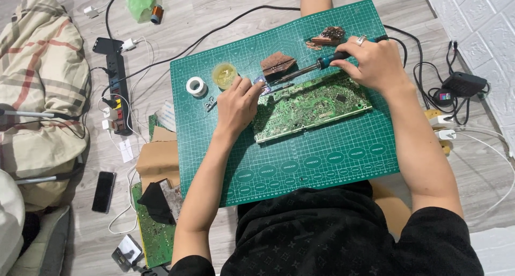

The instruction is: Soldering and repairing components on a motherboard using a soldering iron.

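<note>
Head view, looking down on a green cutting mat (322, 158) laid on a grey wood-look floor.

Long green circuit board (314, 107) lying flat near mat centre, slanted, right end higher in frame. Left hand (237, 105) resting on board's left end, fingers curled together, tips pinching a thin dark tool (279, 87) at the board's upper left corner. Right hand (375, 64) above board's right end, fingers closed around the blue handle of a soldering iron (316, 66); metal tip pointing left toward the same corner, just beside the left fingertips. Cord running off to the right.

Behind the board on the mat: brown copper-clad piece (277, 64), second brown piece (328, 36), small round tin of yellowish flux (224, 74), white solder spool (196, 86).

Off the mat, left: black power strip (119, 88), cardboard (158, 158), another green board (155, 238), dark phone (103, 191), checked bedding (43, 93). Right: black adapter (464, 84) with cables.
</note>
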